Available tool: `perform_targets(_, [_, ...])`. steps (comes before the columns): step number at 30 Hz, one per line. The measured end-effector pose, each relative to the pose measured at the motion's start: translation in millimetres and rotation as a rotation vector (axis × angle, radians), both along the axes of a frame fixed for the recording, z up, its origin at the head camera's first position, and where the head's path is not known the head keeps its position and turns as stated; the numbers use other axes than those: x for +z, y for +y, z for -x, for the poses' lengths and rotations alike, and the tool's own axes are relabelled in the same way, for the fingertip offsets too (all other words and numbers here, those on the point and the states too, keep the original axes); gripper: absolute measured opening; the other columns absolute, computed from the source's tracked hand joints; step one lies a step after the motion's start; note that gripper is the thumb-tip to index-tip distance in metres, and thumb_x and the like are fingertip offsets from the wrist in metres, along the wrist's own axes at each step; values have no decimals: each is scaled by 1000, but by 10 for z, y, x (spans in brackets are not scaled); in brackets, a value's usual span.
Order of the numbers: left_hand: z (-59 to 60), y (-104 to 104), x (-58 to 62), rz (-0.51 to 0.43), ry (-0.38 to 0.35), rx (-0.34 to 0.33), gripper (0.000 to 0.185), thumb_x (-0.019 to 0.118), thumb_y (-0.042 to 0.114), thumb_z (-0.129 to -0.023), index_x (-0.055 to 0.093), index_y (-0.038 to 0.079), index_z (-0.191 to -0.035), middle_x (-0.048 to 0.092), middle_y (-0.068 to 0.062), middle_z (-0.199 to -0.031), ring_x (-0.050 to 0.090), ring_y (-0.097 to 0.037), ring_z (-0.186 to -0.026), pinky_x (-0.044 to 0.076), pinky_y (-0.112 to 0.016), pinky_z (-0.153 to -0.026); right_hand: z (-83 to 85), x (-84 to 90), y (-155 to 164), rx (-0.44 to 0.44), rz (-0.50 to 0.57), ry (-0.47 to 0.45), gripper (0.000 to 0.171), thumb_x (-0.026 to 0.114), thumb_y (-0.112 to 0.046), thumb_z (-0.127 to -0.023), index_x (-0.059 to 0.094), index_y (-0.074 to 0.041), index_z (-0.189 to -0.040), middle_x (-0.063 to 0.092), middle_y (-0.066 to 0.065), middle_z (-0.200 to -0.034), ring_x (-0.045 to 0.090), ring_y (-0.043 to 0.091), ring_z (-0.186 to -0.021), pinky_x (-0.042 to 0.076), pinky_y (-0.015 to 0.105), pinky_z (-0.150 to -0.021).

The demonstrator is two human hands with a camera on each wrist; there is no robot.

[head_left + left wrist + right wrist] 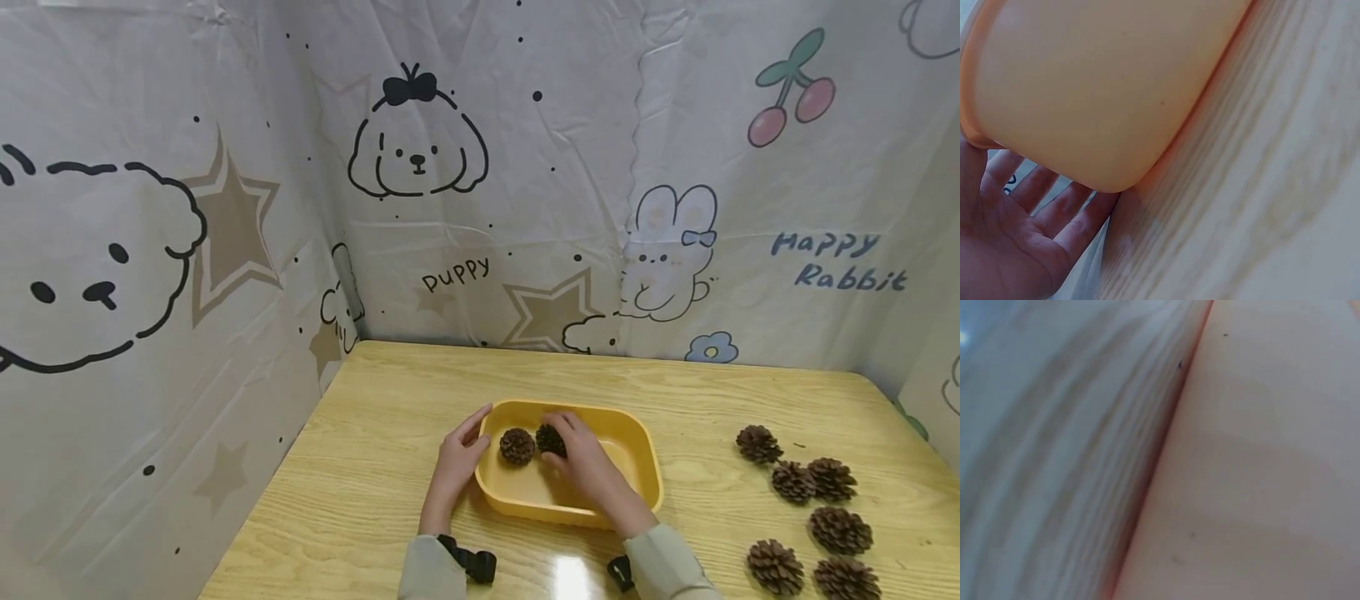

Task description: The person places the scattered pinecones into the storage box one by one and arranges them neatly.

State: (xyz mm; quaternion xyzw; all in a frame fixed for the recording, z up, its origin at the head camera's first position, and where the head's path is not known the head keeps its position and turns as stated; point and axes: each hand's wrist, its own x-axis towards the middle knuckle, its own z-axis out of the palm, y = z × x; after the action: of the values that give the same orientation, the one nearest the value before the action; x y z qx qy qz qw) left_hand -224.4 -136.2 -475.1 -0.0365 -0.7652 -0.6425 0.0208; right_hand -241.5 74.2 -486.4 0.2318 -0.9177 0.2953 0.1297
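A yellow tray (634, 457) stands on the wooden table (375, 467). Inside it lies a brown pine cone (517, 446). Right beside that one is a darker pine cone (548, 437), which my right hand (567, 444) grips from the right as it reaches into the tray. My left hand (471, 437) rests with straight fingers against the tray's left outer wall. The left wrist view shows this open palm (1019, 234) under the tray's rounded corner (1104, 87). In the right wrist view only the tray wall (1260, 475) and table (1054, 425) appear, blurred, with no hand in sight.
Several loose pine cones (810, 500) lie on the table to the right of the tray. A cartoon-print curtain (480, 183) closes off the back and both sides of the table. Bare wood lies between the tray and the loose cones.
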Motion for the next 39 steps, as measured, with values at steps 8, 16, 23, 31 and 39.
perform_targets(8, [148, 10, -264, 24, 0, 16, 47, 53, 7, -95, 53, 11, -142, 51, -20, -145, 51, -38, -133, 47, -48, -108, -46, 46, 67, -67, 41, 20, 48, 72, -14, -87, 57, -2, -131, 59, 16, -127, 60, 32, -116, 54, 46, -96])
perform_targets(16, [98, 2, -269, 21, 0, 14, 46, 53, 5, -95, 54, 9, -141, 52, -20, -144, 51, -39, -133, 47, -48, -108, -171, 33, 208, -77, 199, 395, 40, 76, -6, -81, 63, 2, -118, 64, 16, -117, 67, 32, -106, 59, 41, -88])
perform_targets(23, [221, 0, -364, 27, 4, 25, 47, 53, 6, -95, 53, 10, -142, 53, -21, -143, 52, -38, -132, 49, -47, -106, -209, 58, 405, -113, 217, 478, 43, 79, -4, -77, 65, 1, -116, 66, 17, -116, 66, 33, -106, 57, 42, -90])
perform_targets(31, [248, -26, -353, 45, -1, 32, 47, 53, 9, -96, 53, 14, -142, 52, -18, -145, 51, -36, -134, 48, -47, -107, -283, 91, 615, -138, 266, 479, 44, 80, -3, -74, 66, -1, -116, 66, 18, -117, 65, 32, -109, 42, 9, -104])
perform_targets(39, [238, 4, -366, 48, -34, 18, 48, 51, 8, -96, 51, 15, -144, 47, -15, -151, 44, -35, -140, 41, -48, -113, -433, 78, 904, -184, 266, 520, 50, 82, 2, -70, 66, 1, -117, 65, 19, -117, 65, 34, -104, 36, 1, -102])
